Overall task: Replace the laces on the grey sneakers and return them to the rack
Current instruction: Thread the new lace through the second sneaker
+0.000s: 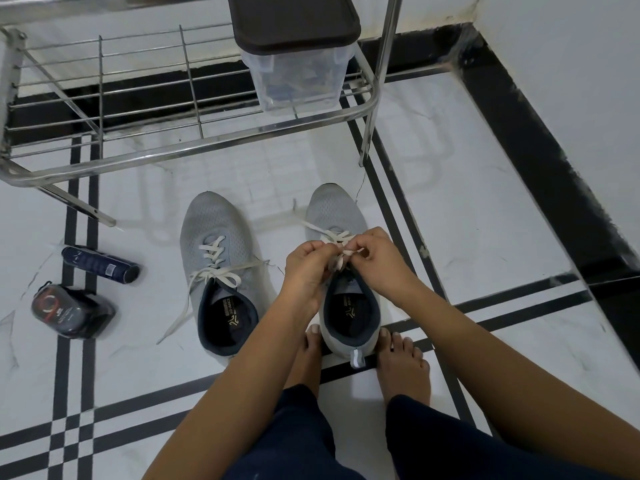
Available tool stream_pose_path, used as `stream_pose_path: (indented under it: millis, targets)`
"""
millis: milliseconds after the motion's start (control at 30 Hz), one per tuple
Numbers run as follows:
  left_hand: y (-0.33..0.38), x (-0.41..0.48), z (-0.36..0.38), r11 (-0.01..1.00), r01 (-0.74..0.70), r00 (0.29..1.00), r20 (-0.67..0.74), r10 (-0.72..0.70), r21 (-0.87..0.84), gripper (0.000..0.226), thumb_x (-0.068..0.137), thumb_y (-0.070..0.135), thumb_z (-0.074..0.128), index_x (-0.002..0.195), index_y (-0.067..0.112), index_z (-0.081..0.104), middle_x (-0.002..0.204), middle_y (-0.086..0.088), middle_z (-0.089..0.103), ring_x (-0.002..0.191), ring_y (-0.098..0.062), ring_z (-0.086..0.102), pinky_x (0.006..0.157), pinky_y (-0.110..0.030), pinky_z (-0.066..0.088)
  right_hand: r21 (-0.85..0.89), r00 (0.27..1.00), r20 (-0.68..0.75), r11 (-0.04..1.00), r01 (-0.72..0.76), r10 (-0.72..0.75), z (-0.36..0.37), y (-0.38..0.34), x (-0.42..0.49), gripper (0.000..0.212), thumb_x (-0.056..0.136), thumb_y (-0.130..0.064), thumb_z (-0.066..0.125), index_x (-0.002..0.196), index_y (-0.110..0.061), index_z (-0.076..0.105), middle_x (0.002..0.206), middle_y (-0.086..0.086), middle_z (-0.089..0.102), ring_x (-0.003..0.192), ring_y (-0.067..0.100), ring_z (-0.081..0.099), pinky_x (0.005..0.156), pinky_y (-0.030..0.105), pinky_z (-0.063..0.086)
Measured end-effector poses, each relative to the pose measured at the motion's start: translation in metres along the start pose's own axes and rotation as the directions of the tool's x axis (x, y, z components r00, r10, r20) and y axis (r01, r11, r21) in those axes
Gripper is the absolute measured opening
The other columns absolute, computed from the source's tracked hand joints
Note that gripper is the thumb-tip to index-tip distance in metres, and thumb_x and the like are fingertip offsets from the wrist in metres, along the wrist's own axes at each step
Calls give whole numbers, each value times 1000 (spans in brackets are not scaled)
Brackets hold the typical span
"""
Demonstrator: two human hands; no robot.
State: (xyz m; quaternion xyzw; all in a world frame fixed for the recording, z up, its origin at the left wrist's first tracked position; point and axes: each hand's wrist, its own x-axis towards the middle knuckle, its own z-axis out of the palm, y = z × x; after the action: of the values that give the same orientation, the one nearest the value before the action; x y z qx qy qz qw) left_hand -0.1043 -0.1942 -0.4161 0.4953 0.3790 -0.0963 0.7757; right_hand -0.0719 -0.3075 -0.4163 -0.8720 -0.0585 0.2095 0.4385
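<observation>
At nine o'clock a dark tub [71, 311] and a spray can [100, 265] are lying on the floor [450, 237], well apart from the work. Right of them the left sneaker [214, 220] is sitting with its white lace [216, 268] already threaded and looking loosely knotted, ends trailing toward seven o'clock. At the centre the left hand [304, 268] and the right hand [377, 261] are both pinching the second lace [332, 235] over the tongue of the right sneaker [337, 209], which is standing between bare feet [403, 362]. Threading here looks done and the knot seems under way, so finishing it and shelving both shoes are remaining. The rack [104, 162] is standing at twelve o'clock, its front rail [242, 136] crossing the path and a clear box [298, 77] taking the shelf's right end, so the wire stretch toward eleven o'clock seems the likelier landing. A rack leg [366, 143] is standing near the right toe at one o'clock; the black skirting [554, 174] is closing off three o'clock.
</observation>
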Motion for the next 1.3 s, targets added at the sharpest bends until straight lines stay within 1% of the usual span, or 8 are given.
stream_pose_path:
  millis: [167,400,567,767,867,1067,1200,1300]
  targets:
    - [0,4,-4,997,66,998,10,-66,-44,16,82,1,62,70,8,55,52,-2,59,49,-12,56,48,-17,48,124,999,-44,992,9,-4,1,2,-2,28,69,-7,79,74,-23,56,84,-1,48,67,3,45,62,12,39]
    - [-2,5,-6,992,106,994,-19,-107,-64,14,82,-2,59,70,6,59,52,-3,60,52,-13,51,51,-17,46,361,986,-165,930,69,-9,2,-4,-4,13,90,-7,57,90,-16,67,81,-10,56,55,-2,51,57,10,43]
    - [-8,7,-13,979,144,986,-60,-153,-142,14,84,-1,57,72,6,57,50,-2,63,50,-10,57,53,-17,50,885,802,90,323,-337,591,-19,1,11,28,100,-19,40,79,-5,53,57,8,53,46,15,51,40,21,45]
    - [-12,10,-13,979,134,984,-99,-150,-153,14,86,0,55,73,6,57,50,-2,61,51,-11,56,56,-20,49,949,768,273,-33,-313,580,-19,10,11,20,100,-19,37,98,-3,48,88,16,56,78,27,58,72,36,50]
    - [-16,12,-17,982,126,982,-119,-144,-143,14,87,2,54,74,6,56,62,-7,60,59,-15,56,63,-23,46,921,762,234,114,-372,603,-24,14,9,13,95,-14,47,86,-6,52,81,10,51,69,21,53,61,31,48]
    - [-15,11,-13,986,118,985,-110,-131,-117,12,86,2,57,75,6,57,68,-8,60,58,-14,57,58,-20,49,249,924,177,892,-376,340,-11,0,-1,28,77,-30,75,92,-11,62,72,2,52,64,15,51,52,23,43]
    - [-16,11,-14,988,112,987,-105,-124,-110,11,85,2,58,75,7,58,56,-3,64,49,-9,60,52,-18,50,-149,994,44,984,-94,102,-4,1,5,17,83,-17,68,89,-2,71,77,13,63,71,17,54,58,20,39]
    - [-16,11,-14,989,107,986,-113,-119,-106,12,85,2,59,74,7,56,59,-4,64,53,-11,60,57,-20,49,174,969,-17,955,-242,248,-6,2,7,20,92,-11,54,77,-5,64,65,11,58,56,21,53,53,27,48]
